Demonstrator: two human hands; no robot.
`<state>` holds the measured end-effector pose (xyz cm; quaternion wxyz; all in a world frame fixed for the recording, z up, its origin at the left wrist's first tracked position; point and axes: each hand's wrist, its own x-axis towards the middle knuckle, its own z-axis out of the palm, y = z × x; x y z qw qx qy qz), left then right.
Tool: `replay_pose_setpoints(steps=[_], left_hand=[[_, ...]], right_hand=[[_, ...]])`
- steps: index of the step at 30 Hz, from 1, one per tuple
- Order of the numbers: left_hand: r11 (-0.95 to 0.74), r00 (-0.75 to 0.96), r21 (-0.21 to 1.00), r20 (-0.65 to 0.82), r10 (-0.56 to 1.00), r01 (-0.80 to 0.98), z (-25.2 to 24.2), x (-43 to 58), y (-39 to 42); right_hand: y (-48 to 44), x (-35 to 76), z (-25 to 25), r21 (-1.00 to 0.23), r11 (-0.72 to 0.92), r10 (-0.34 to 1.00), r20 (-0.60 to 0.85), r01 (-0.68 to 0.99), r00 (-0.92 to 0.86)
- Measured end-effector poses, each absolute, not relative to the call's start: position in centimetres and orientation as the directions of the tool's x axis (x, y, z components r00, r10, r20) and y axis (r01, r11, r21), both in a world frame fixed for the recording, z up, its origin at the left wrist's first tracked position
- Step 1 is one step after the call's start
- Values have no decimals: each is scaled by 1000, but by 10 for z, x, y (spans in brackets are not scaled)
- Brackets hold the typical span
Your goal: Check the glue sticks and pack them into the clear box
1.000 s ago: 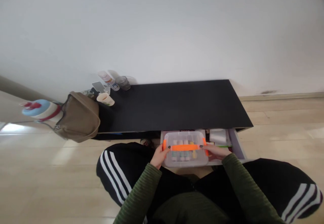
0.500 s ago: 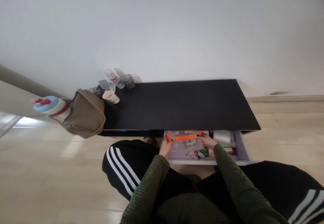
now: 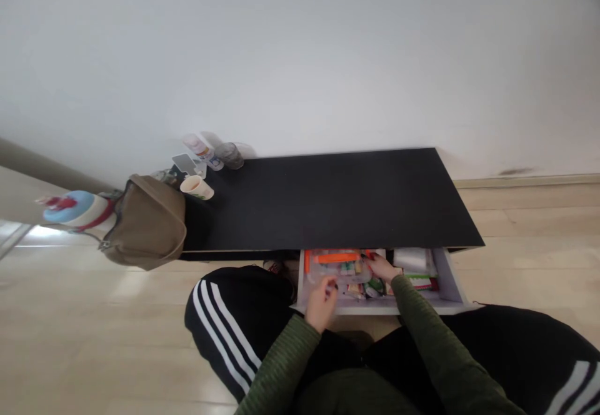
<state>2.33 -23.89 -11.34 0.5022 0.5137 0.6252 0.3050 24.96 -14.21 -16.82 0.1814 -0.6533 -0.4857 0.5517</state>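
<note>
At your left, a tan shoulder bag (image 3: 145, 224) sits against the end of the black table (image 3: 328, 202), beside a blue-lidded bottle (image 3: 75, 210); a paper cup (image 3: 197, 187), dark tumbler (image 3: 229, 155) and what may be a phone (image 3: 184, 164) stand at that corner.

The single view comes from a camera worn on the person's head, tilted steeply forward and down. It sits close above the person's legs (image 3: 234, 309) and the open drawer (image 3: 450, 277), with the left hand (image 3: 321, 304) and the right hand (image 3: 382, 268) low in the frame. The black table (image 3: 328, 199) lies beyond them, and the white wall (image 3: 300, 59) fills the upper half
</note>
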Motion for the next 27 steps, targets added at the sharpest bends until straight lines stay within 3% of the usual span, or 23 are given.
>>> replay_pose_setpoints(steps=[3,5,10,12,27], left_hand=[[427,267,819,-541,797,384,-105,43,-272],[371,298,776,-564,770,510,-103,51,-282],[252,208,683,-515,831,685,-106,55,-269],[239,201,681,-500,843,692,-109,55,-261],[224,104,735,-372,922,640,-109,68,-199]], right_hand=[[-152,261,-155,-741,-467,843,-537,483,-9],[-166,270,-143,-759,-473,851,-526,448,8],[-207,279,-114,-842,-539,842,-538,-4,-28],[-218,275,-107,-830,-550,835,-549,-87,-44],[-209,255,-106,-838,-508,855,-519,-200,4]])
